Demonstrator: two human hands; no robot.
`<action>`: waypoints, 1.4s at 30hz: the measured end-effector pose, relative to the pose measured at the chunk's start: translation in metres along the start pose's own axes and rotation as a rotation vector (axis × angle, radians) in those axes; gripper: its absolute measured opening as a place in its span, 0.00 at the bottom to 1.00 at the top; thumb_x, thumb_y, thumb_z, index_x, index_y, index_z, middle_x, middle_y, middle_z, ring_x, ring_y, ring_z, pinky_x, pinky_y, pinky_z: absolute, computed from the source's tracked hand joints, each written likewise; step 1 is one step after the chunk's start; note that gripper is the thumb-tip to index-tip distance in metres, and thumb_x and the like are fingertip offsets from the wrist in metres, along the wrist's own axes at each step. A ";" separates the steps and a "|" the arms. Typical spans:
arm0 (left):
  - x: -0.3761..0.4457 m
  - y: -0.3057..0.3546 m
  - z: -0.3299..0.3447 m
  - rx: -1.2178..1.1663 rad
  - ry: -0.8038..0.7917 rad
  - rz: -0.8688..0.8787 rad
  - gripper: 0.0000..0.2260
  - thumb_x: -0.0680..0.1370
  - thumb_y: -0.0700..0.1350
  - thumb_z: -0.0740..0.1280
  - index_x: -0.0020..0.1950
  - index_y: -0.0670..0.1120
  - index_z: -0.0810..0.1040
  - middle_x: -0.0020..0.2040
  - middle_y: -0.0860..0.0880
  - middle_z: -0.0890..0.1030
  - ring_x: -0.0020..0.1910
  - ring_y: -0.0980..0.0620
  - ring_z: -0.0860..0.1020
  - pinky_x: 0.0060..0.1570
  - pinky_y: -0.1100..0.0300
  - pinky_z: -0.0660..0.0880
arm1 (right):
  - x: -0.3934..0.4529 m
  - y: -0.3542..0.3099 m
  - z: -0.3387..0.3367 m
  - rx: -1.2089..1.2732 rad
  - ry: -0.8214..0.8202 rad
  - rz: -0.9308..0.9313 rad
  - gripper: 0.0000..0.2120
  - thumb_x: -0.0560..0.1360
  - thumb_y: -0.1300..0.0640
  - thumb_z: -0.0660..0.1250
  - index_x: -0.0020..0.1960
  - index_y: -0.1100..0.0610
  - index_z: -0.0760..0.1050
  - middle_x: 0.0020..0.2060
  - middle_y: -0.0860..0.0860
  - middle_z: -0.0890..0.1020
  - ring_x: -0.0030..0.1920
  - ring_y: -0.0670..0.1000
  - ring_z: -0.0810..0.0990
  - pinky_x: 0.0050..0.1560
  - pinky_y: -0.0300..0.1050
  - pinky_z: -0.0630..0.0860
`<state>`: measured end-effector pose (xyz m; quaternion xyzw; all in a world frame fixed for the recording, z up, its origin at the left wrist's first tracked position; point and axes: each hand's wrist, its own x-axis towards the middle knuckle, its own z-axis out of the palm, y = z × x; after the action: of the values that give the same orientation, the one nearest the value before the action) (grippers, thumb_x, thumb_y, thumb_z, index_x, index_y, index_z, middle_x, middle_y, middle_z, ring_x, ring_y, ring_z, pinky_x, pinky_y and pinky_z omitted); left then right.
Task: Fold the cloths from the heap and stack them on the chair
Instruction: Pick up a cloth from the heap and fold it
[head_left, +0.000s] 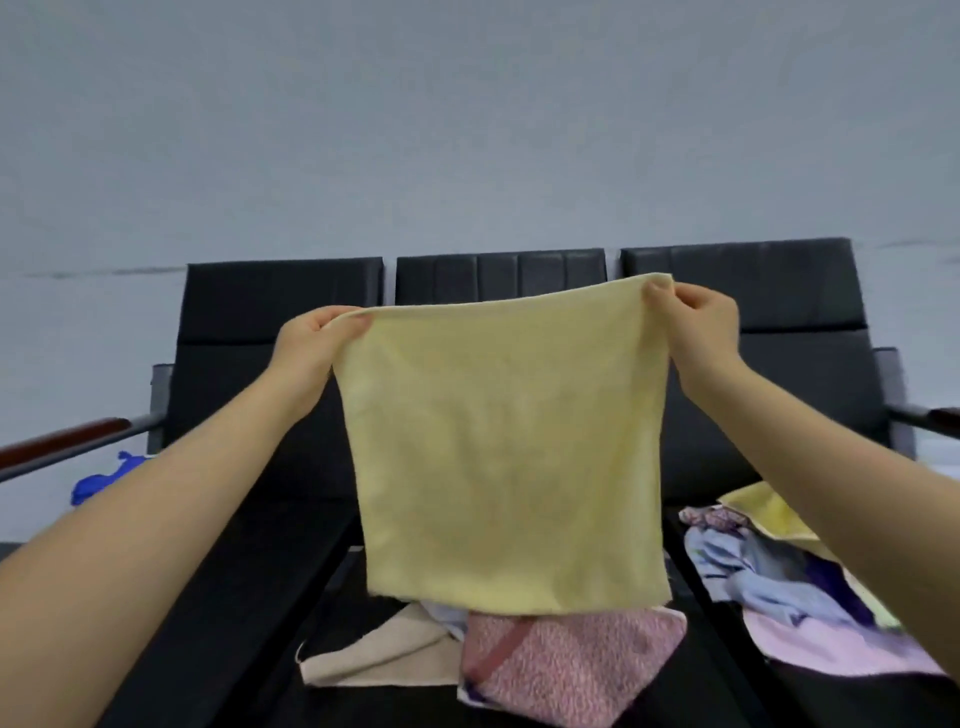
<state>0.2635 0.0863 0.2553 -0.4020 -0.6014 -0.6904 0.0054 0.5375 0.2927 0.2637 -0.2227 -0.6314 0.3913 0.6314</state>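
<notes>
Hands first, in the one head view: the left hand (311, 338) pinches the top left corner of a pale yellow cloth (511, 452), and the right hand (701, 319) pinches the top right corner, fingers curled over the hem. The cloth hangs straight down from that taut top edge, its free bottom edge swinging just above the middle seat (291, 597). It is roughly square, a little taller than wide, so a fold would likely bring the two held corners together or lay the sheet flat first; both hands sit equally near, one at each end of the top hem.

The fabric looks soft, nappy terry, with a thin stitched border, limp enough to drape without creases. Below it lie a beige cloth (379, 654) and a pink speckled cloth (566, 665), both loosely folded on the black seat. The heap (789, 582) of lilac, blue and yellow cloths sits crumpled on the right seat. A blue rag (98, 480) shows at far left.
</notes>
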 end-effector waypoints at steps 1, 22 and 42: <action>0.002 0.006 -0.001 -0.039 0.010 -0.003 0.05 0.77 0.46 0.68 0.52 0.51 0.82 0.52 0.50 0.82 0.54 0.51 0.80 0.51 0.57 0.77 | 0.002 -0.008 0.000 0.017 0.003 0.011 0.22 0.75 0.54 0.65 0.55 0.74 0.71 0.34 0.57 0.70 0.41 0.50 0.66 0.41 0.46 0.63; -0.007 -0.098 0.008 0.176 -0.194 -0.426 0.08 0.77 0.38 0.68 0.54 0.43 0.82 0.52 0.44 0.83 0.48 0.50 0.81 0.44 0.59 0.76 | -0.007 0.120 -0.001 -0.674 -0.313 0.378 0.08 0.74 0.57 0.69 0.45 0.62 0.82 0.36 0.56 0.80 0.34 0.53 0.76 0.34 0.44 0.69; -0.014 -0.293 0.085 0.751 -0.197 -0.478 0.19 0.78 0.46 0.62 0.70 0.49 0.69 0.67 0.45 0.73 0.64 0.43 0.72 0.59 0.53 0.72 | -0.053 0.287 0.051 -0.865 -0.386 0.413 0.25 0.78 0.60 0.60 0.74 0.58 0.63 0.68 0.61 0.68 0.64 0.62 0.72 0.60 0.50 0.69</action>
<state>0.1761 0.2311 0.0014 -0.2857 -0.8836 -0.3649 -0.0661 0.4328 0.4112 0.0130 -0.5073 -0.7833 0.2449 0.2629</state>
